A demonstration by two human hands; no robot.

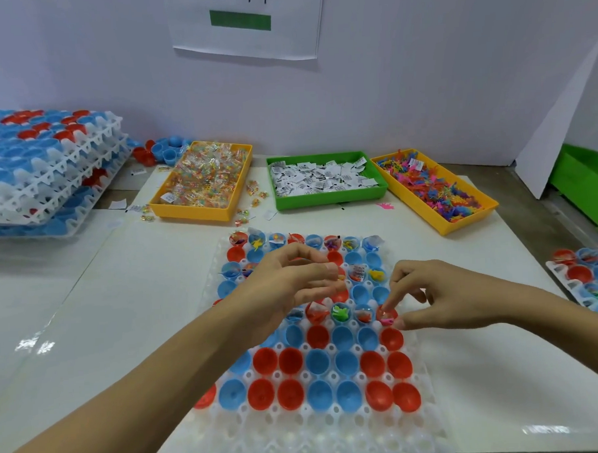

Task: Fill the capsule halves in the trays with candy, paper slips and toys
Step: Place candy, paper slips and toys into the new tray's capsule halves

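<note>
Both hands work over the tray (320, 431) on the bench (502, 371).
Right hand (441, 299) pinches a pink toy (386, 321) at a red half (387, 314); left hand (293, 281) is curled, its grip seemingly holding small pieces. Near halves sit empty, farther ones filled. Behind lie candy bin (203, 179), slips bin (323, 180), toys bin (433, 189).

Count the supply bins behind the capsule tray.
3: yellow candy bin on the left, green paper-slip bin in the middle, yellow toy bin on the right.
</note>
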